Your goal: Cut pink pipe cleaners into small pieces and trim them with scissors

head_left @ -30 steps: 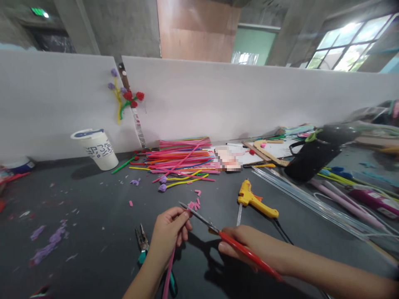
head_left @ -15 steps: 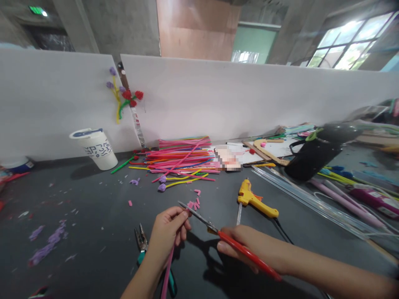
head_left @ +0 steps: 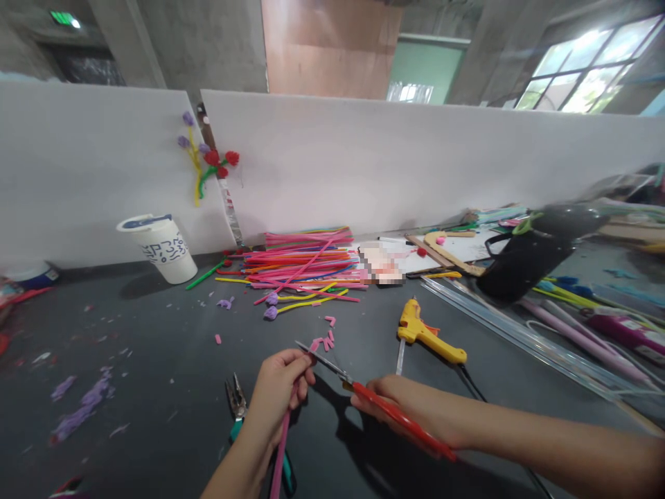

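Observation:
Between its thumb and fingers, my left hand (head_left: 285,381) pinches a long pink pipe cleaner (head_left: 280,461), whose lower length hangs toward the table's near edge. Red-handled scissors (head_left: 395,414) are gripped in my right hand (head_left: 397,398), and their blades reach to the left hand's fingertips, looking nearly closed. Just beyond the blade tips lie several short cut pink pieces (head_left: 328,342). Teal-handled pliers (head_left: 236,402) lie partly hidden behind my left forearm.
A bundle of coloured pipe cleaners (head_left: 301,267) lies by the white partition (head_left: 389,166). A yellow glue gun (head_left: 429,333) rests right of centre, clear sticks (head_left: 499,329) beyond it. A white cup (head_left: 163,249) stands left, a black bottle (head_left: 530,256) right. Purple fluff (head_left: 86,405) is scattered left.
The scissors and my right hand have shifted slightly left, and the blades have drawn closer together. One more pink piece appears to lie by the blade tips. My left hand stays nearly in place.

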### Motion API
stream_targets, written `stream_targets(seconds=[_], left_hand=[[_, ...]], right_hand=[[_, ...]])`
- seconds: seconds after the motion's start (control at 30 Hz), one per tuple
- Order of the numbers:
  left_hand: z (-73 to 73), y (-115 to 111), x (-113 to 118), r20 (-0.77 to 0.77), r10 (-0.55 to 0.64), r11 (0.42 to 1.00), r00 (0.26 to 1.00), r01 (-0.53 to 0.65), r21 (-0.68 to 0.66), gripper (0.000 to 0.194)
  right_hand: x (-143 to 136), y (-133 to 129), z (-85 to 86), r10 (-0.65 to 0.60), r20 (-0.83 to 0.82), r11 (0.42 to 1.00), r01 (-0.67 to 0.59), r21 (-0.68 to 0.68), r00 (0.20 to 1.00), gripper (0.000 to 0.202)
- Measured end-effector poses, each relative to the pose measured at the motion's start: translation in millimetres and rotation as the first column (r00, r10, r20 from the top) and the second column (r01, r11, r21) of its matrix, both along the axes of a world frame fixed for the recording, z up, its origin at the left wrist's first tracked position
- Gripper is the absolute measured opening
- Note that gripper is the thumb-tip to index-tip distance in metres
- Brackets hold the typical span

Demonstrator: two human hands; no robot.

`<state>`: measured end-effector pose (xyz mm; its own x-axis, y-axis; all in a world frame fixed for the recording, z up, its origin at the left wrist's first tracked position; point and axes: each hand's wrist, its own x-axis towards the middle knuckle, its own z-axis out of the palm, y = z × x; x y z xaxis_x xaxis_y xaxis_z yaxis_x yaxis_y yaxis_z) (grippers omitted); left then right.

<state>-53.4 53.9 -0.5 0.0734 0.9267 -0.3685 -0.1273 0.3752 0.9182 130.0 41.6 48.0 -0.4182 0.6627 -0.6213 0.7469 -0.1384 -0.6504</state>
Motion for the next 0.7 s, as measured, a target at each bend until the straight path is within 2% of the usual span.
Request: stream_targets(seconds=[0.17,0.27,0.33,0.4,0.53,0.6,0.7], left_hand=[[-2.5,1.5,-0.8,0.004,-0.003,0.999,1.0,0.003,-0.032,0.022],[-2.4,1.1,0.2,0.023,-0.024,0.999,0.999,0.025,-0.028,0.019],[-1.7,-0.4,1.8,0.045,-0.05,0.999,0.998,0.051,-0.012,0.018],[-0.3,-2.7,4.0,0.078,-0.096,0.995,0.992,0.095,0.016,0.021],[3.5,-8.0,8.6,0.128,-0.217,0.975,0.968,0.209,0.075,0.023],[5.6,-10.3,10.1,0.129,-0.256,0.964,0.958,0.244,0.101,0.023],[8.1,-12.8,11.5,0.127,-0.289,0.954,0.949,0.276,0.115,0.023]], right_hand=[[3.4,5.3,-17.0,-0.076,-0.011,0.989,0.074,-0.126,0.997,0.04],[4.8,8.5,-16.7,-0.143,-0.001,0.963,0.139,-0.232,0.99,0.043],[4.9,11.0,-13.3,-0.169,-0.03,0.956,0.157,-0.248,0.985,0.046],[2.9,13.5,-8.4,-0.189,-0.105,0.971,0.17,-0.17,0.976,0.043],[-8.1,17.7,5.0,-0.191,-0.223,0.977,0.208,0.055,0.956,0.016],[-14.6,18.9,11.1,-0.158,-0.247,0.977,0.187,0.098,0.956,0.008],[-20.0,19.8,12.9,-0.091,-0.252,0.984,0.126,0.124,0.963,0.008]])
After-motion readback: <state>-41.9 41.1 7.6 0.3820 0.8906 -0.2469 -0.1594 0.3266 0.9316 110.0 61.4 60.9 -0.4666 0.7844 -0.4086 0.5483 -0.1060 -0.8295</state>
